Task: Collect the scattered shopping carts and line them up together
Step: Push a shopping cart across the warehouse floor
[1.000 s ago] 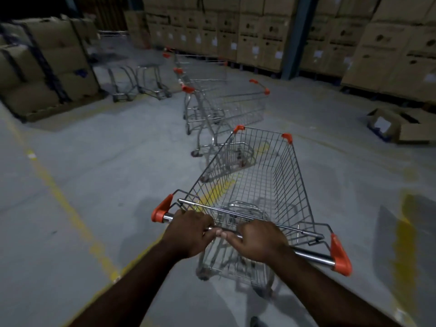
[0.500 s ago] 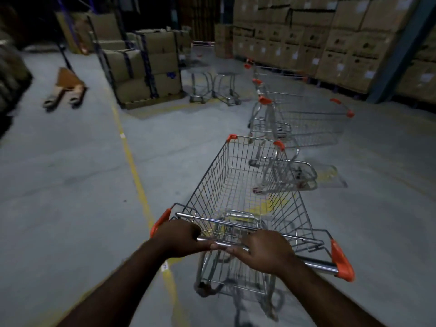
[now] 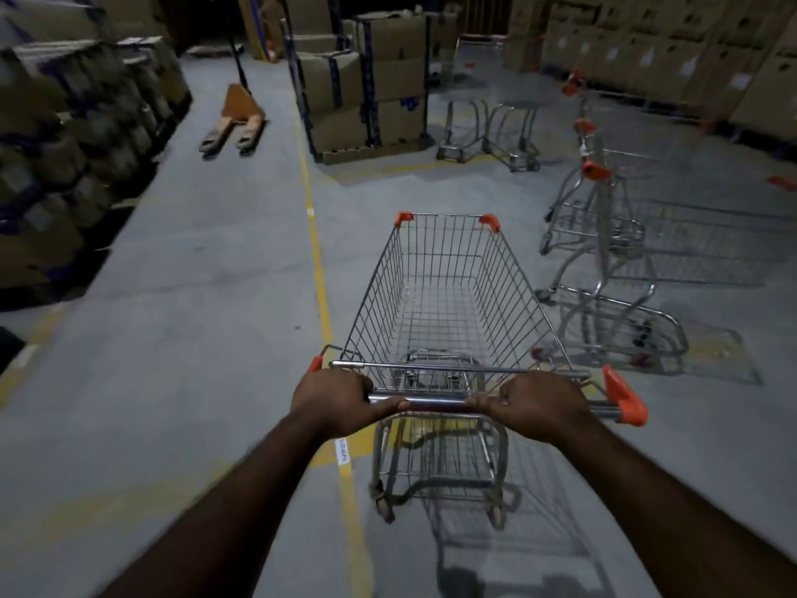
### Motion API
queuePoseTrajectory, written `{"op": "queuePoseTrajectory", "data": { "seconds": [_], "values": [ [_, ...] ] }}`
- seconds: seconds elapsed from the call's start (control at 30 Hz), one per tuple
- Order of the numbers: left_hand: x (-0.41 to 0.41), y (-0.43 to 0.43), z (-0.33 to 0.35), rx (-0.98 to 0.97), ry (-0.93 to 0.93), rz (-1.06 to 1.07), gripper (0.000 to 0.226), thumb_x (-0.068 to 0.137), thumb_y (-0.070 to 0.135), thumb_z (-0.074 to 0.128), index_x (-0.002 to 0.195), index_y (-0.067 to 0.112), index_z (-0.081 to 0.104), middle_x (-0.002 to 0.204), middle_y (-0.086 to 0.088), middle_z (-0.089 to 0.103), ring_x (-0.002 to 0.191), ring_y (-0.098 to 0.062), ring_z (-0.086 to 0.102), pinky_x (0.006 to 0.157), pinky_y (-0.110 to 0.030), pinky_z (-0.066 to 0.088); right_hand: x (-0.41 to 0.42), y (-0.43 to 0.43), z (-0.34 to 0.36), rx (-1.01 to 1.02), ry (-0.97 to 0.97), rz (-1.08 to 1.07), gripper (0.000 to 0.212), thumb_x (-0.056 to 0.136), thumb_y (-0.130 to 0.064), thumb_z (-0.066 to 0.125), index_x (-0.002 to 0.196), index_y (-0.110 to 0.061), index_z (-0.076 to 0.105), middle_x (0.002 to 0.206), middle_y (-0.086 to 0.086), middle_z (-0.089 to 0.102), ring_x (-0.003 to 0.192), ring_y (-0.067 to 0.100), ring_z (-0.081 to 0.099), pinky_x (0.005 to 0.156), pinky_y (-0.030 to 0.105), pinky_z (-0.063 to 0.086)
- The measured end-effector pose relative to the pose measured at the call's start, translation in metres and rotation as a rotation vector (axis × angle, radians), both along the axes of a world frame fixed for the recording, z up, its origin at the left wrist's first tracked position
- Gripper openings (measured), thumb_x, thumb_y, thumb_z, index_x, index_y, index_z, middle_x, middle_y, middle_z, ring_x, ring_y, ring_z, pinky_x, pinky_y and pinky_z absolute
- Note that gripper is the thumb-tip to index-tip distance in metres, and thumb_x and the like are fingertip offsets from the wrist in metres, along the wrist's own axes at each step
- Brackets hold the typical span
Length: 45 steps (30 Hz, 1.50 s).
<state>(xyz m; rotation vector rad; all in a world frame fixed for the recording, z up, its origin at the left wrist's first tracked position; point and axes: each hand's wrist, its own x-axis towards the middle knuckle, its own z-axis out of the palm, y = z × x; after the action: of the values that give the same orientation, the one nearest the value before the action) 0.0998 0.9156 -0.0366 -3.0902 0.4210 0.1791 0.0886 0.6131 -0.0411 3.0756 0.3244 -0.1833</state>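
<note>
A wire shopping cart [image 3: 444, 295] with orange corner caps stands straight in front of me, its basket empty. My left hand [image 3: 334, 401] grips the left part of its chrome handle bar [image 3: 435, 402]. My right hand [image 3: 537, 405] grips the bar further right, a short gap between the two hands. To the right of this cart stands a row of nested carts [image 3: 612, 235] with orange handle ends, facing right. Further back, two more cart frames [image 3: 487, 123] stand near the boxes.
A yellow floor line [image 3: 317, 256] runs just left of my cart. An orange pallet jack [image 3: 235, 118] lies at the back left. Stacked cardboard boxes on a pallet [image 3: 366, 79] stand ahead, dark wrapped stacks [image 3: 64, 144] line the left, box walls [image 3: 673, 45] the far right.
The cart and my view have swung to the left: the row of carts has slid from ahead to the right side. My hands have spread apart on the bar.
</note>
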Motion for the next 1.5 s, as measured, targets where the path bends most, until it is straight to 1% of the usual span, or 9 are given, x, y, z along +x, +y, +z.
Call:
{"op": "queuePoseTrajectory", "data": {
  "seconds": [0.1,0.3,0.53,0.73,0.9,1.03,1.2,1.3,1.5],
  "values": [
    [0.024,-0.007,0.001,0.015,-0.005,0.059,0.087,0.067,0.102,0.009,0.059,0.026,0.051,0.063,0.008,0.057,0.071,-0.012,0.052,0.117,-0.047,0.023,0.039,-0.003,0.002,0.024,-0.010,0.051,0.105,0.067,-0.103,0.005,0.069,-0.017,0.066,0.074,0.001,0.067,0.077,0.021,0.066,0.068,0.030,0.045],
    [0.085,-0.017,-0.002,-0.002,0.015,0.155,0.096,0.066,0.102,0.005,0.065,0.024,0.062,0.069,0.006,0.063,0.080,-0.011,0.061,0.116,-0.048,0.023,0.119,-0.008,0.011,0.006,0.016,0.112,0.100,0.065,-0.101,0.005,0.064,-0.018,0.061,0.068,-0.002,0.060,0.069,0.019,0.059,0.071,0.030,0.048],
    [0.186,-0.017,-0.008,-0.071,0.031,0.272,0.103,0.077,0.090,-0.008,0.081,0.028,0.076,0.079,0.005,0.070,0.091,-0.012,0.064,0.118,-0.049,0.020,0.232,-0.003,0.010,0.011,0.028,0.118,0.090,0.071,-0.100,0.017,0.056,-0.018,0.051,0.060,-0.003,0.054,0.057,0.013,0.052,0.062,0.027,0.043],
    [0.303,-0.012,-0.012,-0.083,0.073,0.332,0.084,0.080,0.075,0.008,0.090,0.026,0.076,0.097,-0.001,0.072,0.104,-0.020,0.063,0.118,-0.048,0.017,0.357,0.003,0.000,0.030,-0.038,0.130,0.112,0.051,-0.109,-0.003,0.063,-0.017,0.058,0.066,-0.001,0.056,0.068,0.023,0.057,0.067,0.031,0.046],
    [0.398,0.001,-0.013,-0.112,0.128,0.360,0.079,0.078,0.072,0.011,0.090,0.025,0.072,0.109,-0.002,0.072,0.112,-0.020,0.061,0.118,-0.051,0.014,0.447,0.020,0.003,0.032,0.039,0.110,0.105,0.061,-0.107,0.006,0.071,-0.020,0.064,0.074,-0.003,0.063,0.074,0.018,0.061,0.068,0.030,0.043],
    [0.461,0.008,-0.013,-0.092,0.135,0.376,0.079,0.078,0.071,0.009,0.088,0.024,0.072,0.108,0.000,0.072,0.111,-0.018,0.061,0.118,-0.052,0.012,0.511,0.028,0.006,0.028,0.038,0.118,0.102,0.068,-0.103,0.011,0.078,-0.021,0.071,0.070,-0.004,0.062,0.069,0.014,0.058,0.065,0.029,0.038],
    [0.543,0.006,-0.012,-0.073,0.120,0.406,0.079,0.080,0.069,0.008,0.090,0.023,0.072,0.109,0.000,0.072,0.111,-0.018,0.061,0.119,-0.050,0.013,0.609,0.027,0.001,0.080,-0.009,0.184,0.112,0.054,-0.108,-0.002,0.068,-0.019,0.066,0.065,-0.005,0.060,0.065,0.013,0.059,0.063,0.028,0.040],
    [0.600,0.001,-0.010,-0.070,0.099,0.437,0.071,0.084,0.065,0.012,0.086,0.024,0.069,0.108,-0.001,0.072,0.110,-0.018,0.061,0.118,-0.048,0.015,0.673,0.026,0.002,0.092,0.009,0.203,0.102,0.062,-0.105,0.008,0.066,-0.019,0.063,0.062,-0.005,0.059,0.061,0.011,0.058,0.059,0.026,0.037],
    [0.715,-0.018,-0.009,-0.085,0.071,0.550,0.056,0.082,0.058,0.021,0.070,0.020,0.060,0.083,0.002,0.062,0.093,-0.015,0.059,0.118,-0.045,0.017,0.810,0.014,-0.002,0.134,-0.026,0.268,0.089,0.074,-0.100,0.020,0.061,-0.021,0.059,0.056,-0.007,0.054,0.055,0.010,0.054,0.061,0.025,0.041]
  ]
}}
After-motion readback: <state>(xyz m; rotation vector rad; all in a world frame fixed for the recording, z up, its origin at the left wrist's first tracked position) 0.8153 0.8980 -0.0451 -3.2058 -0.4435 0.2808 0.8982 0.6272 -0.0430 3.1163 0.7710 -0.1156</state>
